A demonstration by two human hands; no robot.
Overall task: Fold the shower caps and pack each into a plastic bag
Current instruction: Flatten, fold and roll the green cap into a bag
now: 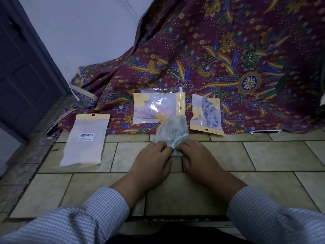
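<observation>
A translucent shower cap with green floral print (173, 131) lies on the tiled floor in the middle of the head view. My left hand (152, 160) and my right hand (197, 158) sit side by side on its near edge, fingers curled and pinching the folded plastic. Behind it a plastic bag with a pink shower cap inside (157, 107) lies on the patterned cloth. To the right a second bag holds a grey-blue patterned cap (207, 114). At the left a flat bag with a barcode label (87, 140) lies on the tiles.
A maroon batik cloth (228, 59) drapes from the wall over the floor at the back. A dark door (22, 67) stands at the left. A white flat object (265, 132) pokes out from under the cloth at the right. Beige floor tiles (272, 155) surround my hands.
</observation>
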